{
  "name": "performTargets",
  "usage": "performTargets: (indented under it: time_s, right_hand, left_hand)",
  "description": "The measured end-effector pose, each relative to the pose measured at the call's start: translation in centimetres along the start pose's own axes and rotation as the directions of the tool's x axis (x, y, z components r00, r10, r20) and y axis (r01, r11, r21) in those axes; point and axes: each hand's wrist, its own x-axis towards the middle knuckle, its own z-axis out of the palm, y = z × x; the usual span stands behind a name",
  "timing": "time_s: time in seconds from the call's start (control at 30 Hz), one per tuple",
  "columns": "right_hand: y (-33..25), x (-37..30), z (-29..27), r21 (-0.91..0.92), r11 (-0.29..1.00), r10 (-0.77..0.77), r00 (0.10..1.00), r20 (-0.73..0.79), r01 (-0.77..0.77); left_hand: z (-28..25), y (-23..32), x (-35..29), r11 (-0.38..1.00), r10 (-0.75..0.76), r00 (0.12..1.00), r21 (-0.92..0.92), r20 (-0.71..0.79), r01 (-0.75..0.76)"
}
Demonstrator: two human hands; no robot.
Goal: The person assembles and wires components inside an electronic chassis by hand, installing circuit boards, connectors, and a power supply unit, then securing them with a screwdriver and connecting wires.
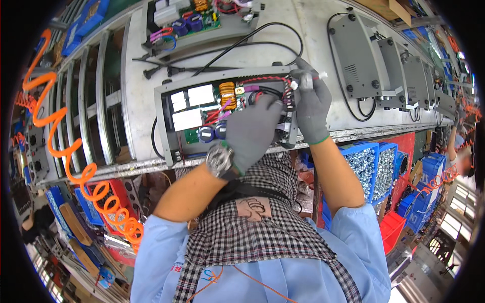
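Note:
An open grey metal case lies on the bench before me. Inside are white blocks, a copper-coloured coil, dark blue capacitors and a twisted red wire. My left hand, in a grey glove, reaches over the case's right half. Its fingers curl down among the wires, and their tips are hidden. At the right end of the case is my gloved right hand, its thumb and fingers pinched together. From that pinch sticks out a short wire with a white end.
Another open case with a circuit board stands farther back, and black power cables lie between. Several grey covers line the bench at right. Blue bins of metal parts sit below its edge. An orange coiled hose hangs at left.

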Motion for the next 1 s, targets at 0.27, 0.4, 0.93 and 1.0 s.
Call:
performTargets:
  time_s: [0.27,0.4,0.93,1.0]
  right_hand:
    - [-2.5,-4.6,1.0,-0.093,0.979,-0.181,0.983,-0.020,0.179]
    - [-2.1,-3.9,0.7,-0.270,0.920,-0.283,0.958,0.040,0.283]
    - [-2.9,1.3,-1.6,-0.011,0.952,-0.272,0.863,0.426,0.305]
    - [-2.8,1.7,0.0,0.021,1.000,0.003,0.981,0.194,-0.007]
  left_hand:
    - [-2.8,-1.0,2.5,0.984,0.142,0.955,-0.068,-0.262,-0.165]
    - [-3.3,-0.7,1.4,0.995,0.045,0.975,-0.078,-0.218,-0.063]
    - [-2.4,-1.8,-0.6,0.638,-0.204,0.961,-0.720,0.185,0.274]
    - [-1.7,-1.0,-1.1,0.958,-0.050,0.994,-0.278,0.097,0.075]
